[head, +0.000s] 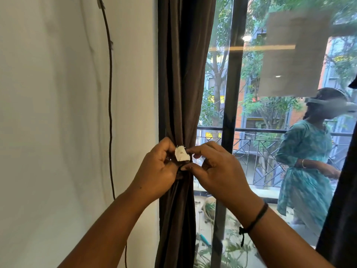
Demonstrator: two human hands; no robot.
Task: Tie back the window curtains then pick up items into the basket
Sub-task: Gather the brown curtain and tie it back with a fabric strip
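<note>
A dark brown curtain (183, 74) hangs gathered into a narrow bundle at the left edge of the window. At its waist a dark tie-back band with a small white patch (181, 154) wraps the bundle. My left hand (158, 169) pinches the white patch end from the left. My right hand (214, 167) pinches the other end of the band from the right, thumb and forefinger meeting at the patch. Both hands sit tight against the curtain. No basket is in view.
A white wall (58, 113) with a thin dark cable (110, 113) fills the left. The window glass (270, 132) shows a balcony railing, trees and the reflection of a person in a teal dress (307, 157). Another dark curtain edge (342, 190) hangs at the far right.
</note>
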